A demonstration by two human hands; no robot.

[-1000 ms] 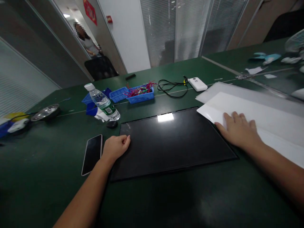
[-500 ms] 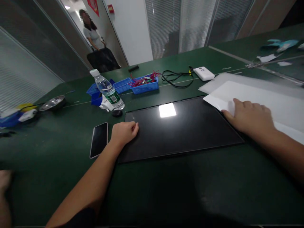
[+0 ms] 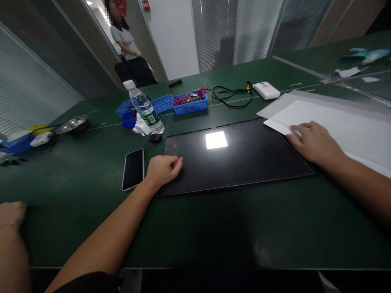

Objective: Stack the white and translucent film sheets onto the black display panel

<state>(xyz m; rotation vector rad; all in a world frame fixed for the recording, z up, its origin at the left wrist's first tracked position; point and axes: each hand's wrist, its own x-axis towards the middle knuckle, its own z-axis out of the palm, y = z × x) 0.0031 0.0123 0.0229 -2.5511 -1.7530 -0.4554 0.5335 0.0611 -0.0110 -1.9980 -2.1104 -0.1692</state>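
A flat black screen panel [image 3: 241,162] lies on the green table, with a bright light reflected in its surface. My left hand [image 3: 163,169] rests on the panel's left edge, its fingers curled into a loose fist with nothing visible in them. At the right, my right hand [image 3: 316,142] lies on a stack of white sheets [image 3: 339,122], fingers stretched out over the top sheet. The thumb is near the sheets' left edge, which overlaps the panel's far right corner. Beside my left wrist is a phone [image 3: 133,169] with a dark screen.
Behind the panel stand a water bottle [image 3: 145,108], a black mouse [image 3: 154,138] and a blue bin [image 3: 191,106] of red wires. Further right lie a black cable [image 3: 232,97] and a white box [image 3: 266,90]. Another person's arm [image 3: 12,228] rests at the left; someone stands behind a chair [image 3: 136,72].
My right hand's fingers have spread and flattened on the sheets, which lie flatter near the thumb. My left hand stays on the panel. More of the other person's arm shows at left.
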